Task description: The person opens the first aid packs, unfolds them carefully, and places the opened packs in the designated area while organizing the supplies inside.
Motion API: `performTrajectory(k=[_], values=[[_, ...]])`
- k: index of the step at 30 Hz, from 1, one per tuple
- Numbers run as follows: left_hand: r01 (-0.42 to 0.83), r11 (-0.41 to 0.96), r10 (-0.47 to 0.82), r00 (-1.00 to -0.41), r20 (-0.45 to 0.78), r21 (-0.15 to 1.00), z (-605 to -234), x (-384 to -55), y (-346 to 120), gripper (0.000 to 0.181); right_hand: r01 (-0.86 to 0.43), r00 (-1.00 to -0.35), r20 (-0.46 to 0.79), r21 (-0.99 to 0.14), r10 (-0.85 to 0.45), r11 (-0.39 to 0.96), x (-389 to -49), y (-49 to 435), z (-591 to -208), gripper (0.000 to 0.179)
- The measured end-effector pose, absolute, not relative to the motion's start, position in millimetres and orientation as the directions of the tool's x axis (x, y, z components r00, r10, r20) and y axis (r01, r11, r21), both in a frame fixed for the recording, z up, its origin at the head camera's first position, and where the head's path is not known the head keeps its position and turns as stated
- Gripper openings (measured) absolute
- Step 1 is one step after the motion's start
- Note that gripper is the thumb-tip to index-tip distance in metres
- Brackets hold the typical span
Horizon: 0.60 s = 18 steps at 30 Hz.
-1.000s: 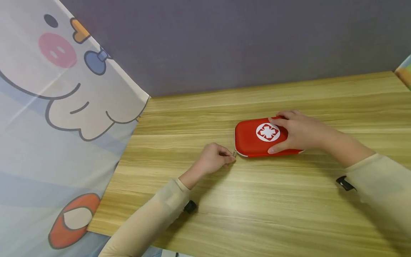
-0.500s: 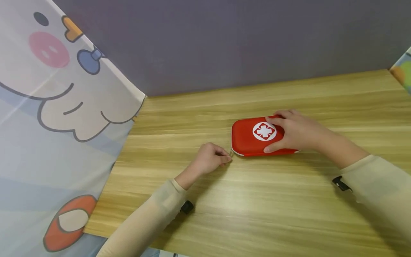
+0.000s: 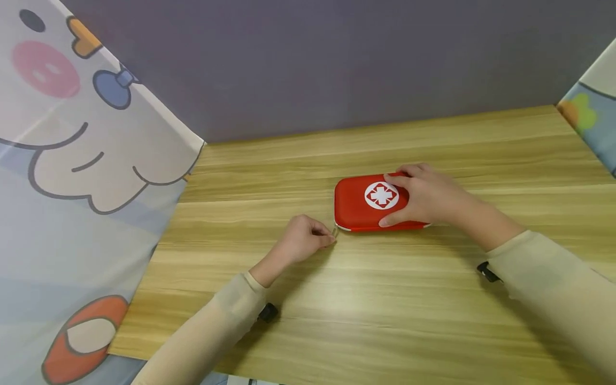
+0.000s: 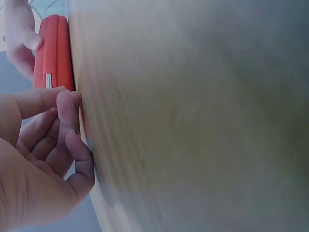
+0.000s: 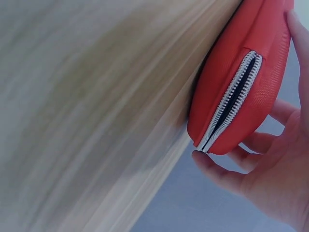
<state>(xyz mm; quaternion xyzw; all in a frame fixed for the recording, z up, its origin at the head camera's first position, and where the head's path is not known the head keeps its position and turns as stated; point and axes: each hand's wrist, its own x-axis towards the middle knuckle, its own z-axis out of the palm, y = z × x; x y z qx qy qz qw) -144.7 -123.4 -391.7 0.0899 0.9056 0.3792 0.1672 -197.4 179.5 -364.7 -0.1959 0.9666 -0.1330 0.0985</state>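
A red first-aid case (image 3: 352,202) with a white cross emblem lies flat on the wooden table. My left hand (image 3: 302,238) pinches the metal zipper pull (image 3: 335,230) at the case's near left corner. Over the right end of the case my right hand (image 3: 427,195) holds it, thumb on the near side and fingers over the far side. In the right wrist view, the white zipper teeth (image 5: 241,79) at that end stand apart with a dark gap between them. The left wrist view shows the fingertips (image 4: 67,99) right at the zipper's end.
The wooden table (image 3: 385,310) reaches back to a plain grey panel (image 3: 337,64). A cartoon-printed sheet (image 3: 96,230) borders the left side, and another printed sheet (image 3: 594,107) shows at the right. Dark wrist-camera mounts hang under both sleeves.
The head view has turned slightly, so everything slides left in it. Both hands keep their places on the case and the zipper pull.
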Motion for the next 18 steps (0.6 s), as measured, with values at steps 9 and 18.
performTrajectory(k=[9, 18], values=[[0.048, 0.711, 0.312, -0.916, -0.253, 0.701, -389.2, -137.1, -123.4, 0.010, -0.343, -0.901, -0.156, -0.315, -0.404, 0.885, -196.2, 176.7, -364.7, 0.118], [0.090, 0.709, 0.337, -0.914, -0.225, 0.700, -383.3, -135.9, -119.1, 0.010, -0.339, -0.900, -0.170, -0.306, -0.401, 0.890, -197.8, 175.8, -360.2, 0.121]])
